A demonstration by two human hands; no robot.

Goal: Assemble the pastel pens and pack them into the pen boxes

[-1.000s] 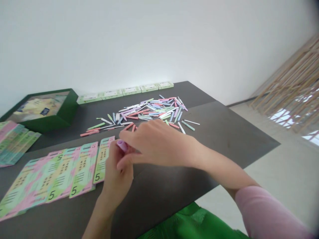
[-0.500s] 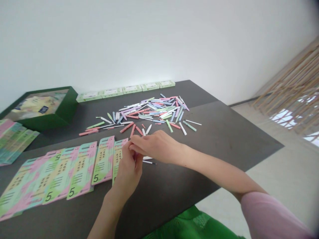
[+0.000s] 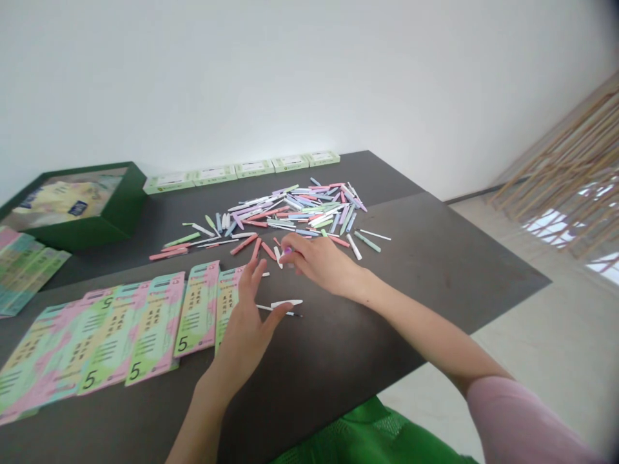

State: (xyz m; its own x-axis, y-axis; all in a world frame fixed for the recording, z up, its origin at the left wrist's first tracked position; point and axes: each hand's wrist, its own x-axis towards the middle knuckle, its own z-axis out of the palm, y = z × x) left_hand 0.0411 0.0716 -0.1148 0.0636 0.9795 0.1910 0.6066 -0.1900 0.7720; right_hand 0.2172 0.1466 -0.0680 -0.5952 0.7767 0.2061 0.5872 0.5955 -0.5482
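I see the right hand (image 3: pixel 323 263) pinching a purple stick (image 3: pixel 288 250) at the near edge of the pile (image 3: pixel 300 216), fingers hiding its long axis, so I cannot tell its direction. The left hand (image 3: pixel 245 338) lies open, released, just beside a thin pen (image 3: pixel 278 310).

- Pink sleeve (image 3: pixel 522 419): smooth, plain, unmarked, on the right arm, its cuff ending near the elbow.
- Right forearm (image 3: pixel 416 328): bare from cuff to wrist, no band or watch in sight.
- Right hand (image 3: pixel 322 264): bare, slim fingers, no glove.
- Left hand (image 3: pixel 244 341): likewise bare, fingers long and slender.
- Left forearm (image 3: pixel 198 419): bare down to the frame's lower edge.
- Green mesh cloth (image 3: pixel 367 438): bright, textured, at the lower edge, apparently worn at the lap.
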